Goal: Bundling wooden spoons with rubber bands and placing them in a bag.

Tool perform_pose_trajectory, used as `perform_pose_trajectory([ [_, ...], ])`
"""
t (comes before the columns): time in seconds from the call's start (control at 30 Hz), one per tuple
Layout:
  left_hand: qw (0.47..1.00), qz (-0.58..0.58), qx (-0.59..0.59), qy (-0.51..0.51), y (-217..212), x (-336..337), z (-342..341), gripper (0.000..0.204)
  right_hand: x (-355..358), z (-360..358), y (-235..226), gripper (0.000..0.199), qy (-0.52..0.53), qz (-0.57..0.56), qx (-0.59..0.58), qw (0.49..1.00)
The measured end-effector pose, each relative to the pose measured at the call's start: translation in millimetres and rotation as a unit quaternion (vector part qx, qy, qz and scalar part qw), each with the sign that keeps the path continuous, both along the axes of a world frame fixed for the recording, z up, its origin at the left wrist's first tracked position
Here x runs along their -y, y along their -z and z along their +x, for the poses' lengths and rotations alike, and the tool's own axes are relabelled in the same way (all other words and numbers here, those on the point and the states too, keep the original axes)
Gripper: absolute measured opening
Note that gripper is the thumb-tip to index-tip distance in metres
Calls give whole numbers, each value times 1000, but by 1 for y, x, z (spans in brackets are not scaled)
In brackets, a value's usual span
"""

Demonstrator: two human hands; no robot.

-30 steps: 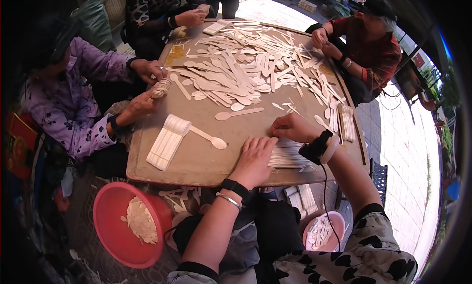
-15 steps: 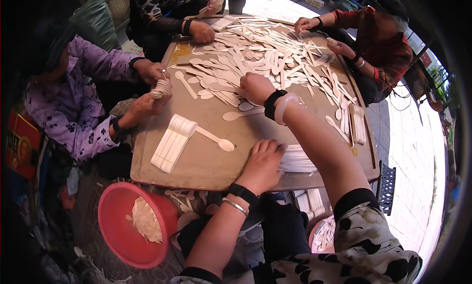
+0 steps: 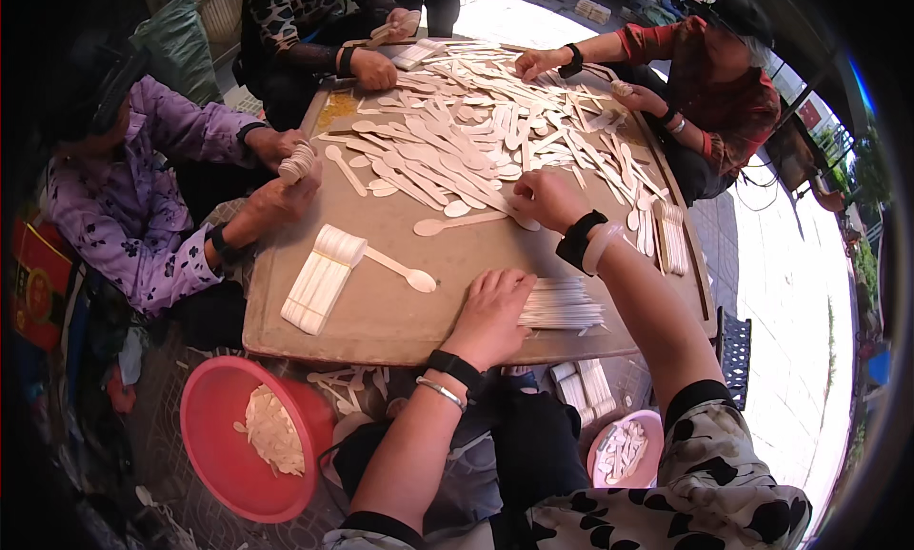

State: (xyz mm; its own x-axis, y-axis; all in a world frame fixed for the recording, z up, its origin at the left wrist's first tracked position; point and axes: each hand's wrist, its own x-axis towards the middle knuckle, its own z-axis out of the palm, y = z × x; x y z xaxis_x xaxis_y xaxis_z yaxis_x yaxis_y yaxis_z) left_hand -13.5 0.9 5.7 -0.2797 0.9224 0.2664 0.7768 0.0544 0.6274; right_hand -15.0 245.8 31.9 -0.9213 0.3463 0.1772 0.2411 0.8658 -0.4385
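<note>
At the near edge of the table, my left hand [image 3: 490, 320] is closed around the left end of a stack of pale wooden spoons [image 3: 564, 304] lying on its side. Its fingers rest along the far side and its thumb shows on the near side. My right hand [image 3: 552, 202] is over the near side of the loose pile, its fingers pinched together. A spoon bowl [image 3: 526, 223] shows under those fingers; the grip itself is partly hidden. Left of it lies a single wooden spoon [image 3: 447, 225]. Farther back spreads a large heap of wooden spoons [image 3: 447, 150].
A banded spoon bundle [image 3: 319, 288] lies at left on the table [image 3: 381, 336], another bundle [image 3: 673, 240] at right. Below are a red basin [image 3: 205, 455] and a pink basin [image 3: 647, 445]. Three people sit around the table, handling spoons.
My right hand has moved right and nearer from the heap, a spoon bowl now showing beneath it. My left hand stays at the stack. The person at right has reached farther over the heap.
</note>
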Motion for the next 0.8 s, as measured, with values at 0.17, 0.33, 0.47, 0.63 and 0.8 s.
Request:
perform_pose_trajectory([
  [0.17,1000,-2,-4,-3,2,1,1,67,10,-13,4,19,-8,42,92,995],
  [0.33,1000,2,-6,-1,2,1,3,66,15,-11,-3,18,19,55,164,985],
  [0.47,1000,-5,19,1,1,2,6,67,10,19,-14,14,28,-138,84,987],
  [0.63,999,-31,8,-2,3,-1,1,71,-2,73,-15,14,40,-544,-61,836],
  [0.8,999,-39,-4,-16,2,-2,1,74,-19,124,-2,18,106,-562,-90,816],
])
